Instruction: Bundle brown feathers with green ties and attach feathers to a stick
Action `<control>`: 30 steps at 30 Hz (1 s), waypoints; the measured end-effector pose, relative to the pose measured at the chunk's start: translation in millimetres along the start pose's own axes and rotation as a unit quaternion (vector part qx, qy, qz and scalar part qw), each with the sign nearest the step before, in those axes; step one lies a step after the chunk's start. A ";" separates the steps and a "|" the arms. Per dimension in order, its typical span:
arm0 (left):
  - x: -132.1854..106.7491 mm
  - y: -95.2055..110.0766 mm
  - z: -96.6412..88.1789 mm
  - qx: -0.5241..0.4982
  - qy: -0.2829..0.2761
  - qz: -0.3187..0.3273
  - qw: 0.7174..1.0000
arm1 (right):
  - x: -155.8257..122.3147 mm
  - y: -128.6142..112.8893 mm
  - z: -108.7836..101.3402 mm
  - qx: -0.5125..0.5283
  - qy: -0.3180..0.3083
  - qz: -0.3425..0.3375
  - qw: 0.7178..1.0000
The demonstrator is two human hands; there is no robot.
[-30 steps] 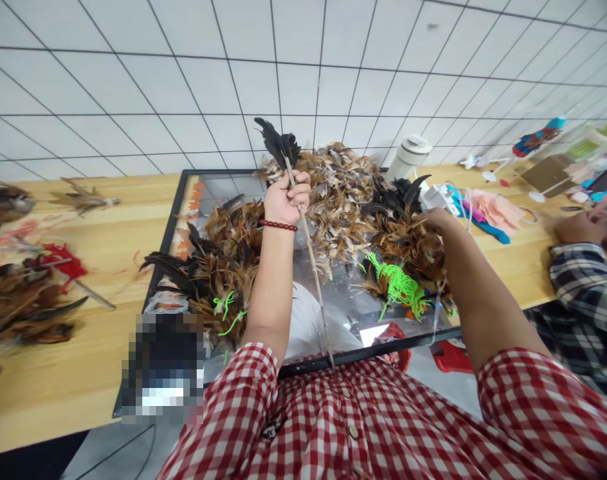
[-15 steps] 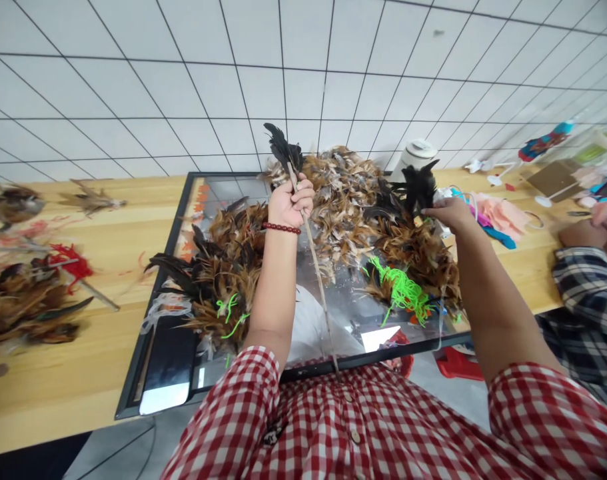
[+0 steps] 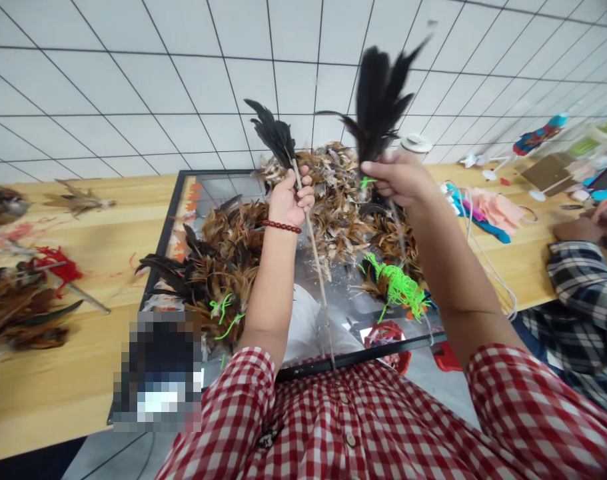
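Observation:
My left hand [image 3: 294,200] is closed round a thin wooden stick [image 3: 317,280] that slants down to my shirt; black feathers [image 3: 273,137] are fixed at its top end. My right hand [image 3: 398,179] pinches a bunch of long black feathers [image 3: 380,103] tied with a green band, held upright beside the stick's top. Both hands hover over heaps of brown and black feathers [image 3: 223,267] lying on a black-framed glass panel [image 3: 169,223]. A tangle of green cord [image 3: 398,287] lies on the glass below my right forearm.
The wooden table [image 3: 58,373] carries more feathers and red scraps [image 3: 28,293] at the left. A white container [image 3: 417,143], coloured fabric pieces [image 3: 488,210] and a cable lie at the right. Another person's checked sleeve [image 3: 578,293] and hand rest at the far right.
My right hand has lifted a bunch of black feathers out of the pile and brought it up and left, next to the stick's top. My left hand has stayed in place.

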State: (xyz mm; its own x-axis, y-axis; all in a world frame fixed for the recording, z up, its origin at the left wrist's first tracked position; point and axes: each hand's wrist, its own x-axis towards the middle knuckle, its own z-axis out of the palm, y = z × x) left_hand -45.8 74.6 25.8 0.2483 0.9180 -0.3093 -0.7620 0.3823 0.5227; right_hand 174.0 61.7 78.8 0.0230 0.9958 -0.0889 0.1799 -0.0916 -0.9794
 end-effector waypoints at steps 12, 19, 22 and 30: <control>15.2 -14.4 1.7 0.012 0.042 0.000 0.999 | 41.2 18.4 85.2 0.085 -0.070 0.013 0.994; 11.5 -18.5 4.0 0.064 0.033 0.002 0.997 | 39.5 33.2 95.3 0.148 -0.010 0.012 0.989; 7.8 -17.4 6.2 0.058 0.024 -0.002 0.998 | 38.0 35.8 99.9 0.157 0.009 -0.021 0.987; -2.2 -20.2 14.1 0.075 -0.001 -0.004 0.997 | 44.3 38.4 90.1 0.171 -0.018 -0.066 0.983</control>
State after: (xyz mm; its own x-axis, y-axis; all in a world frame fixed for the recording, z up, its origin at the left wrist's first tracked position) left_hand -22.5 66.4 27.2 0.2549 0.9149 -0.3130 -0.6623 0.4010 0.6329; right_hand 93.3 102.8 20.9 -0.0140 0.9990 0.0430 -0.1628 0.0402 -0.9858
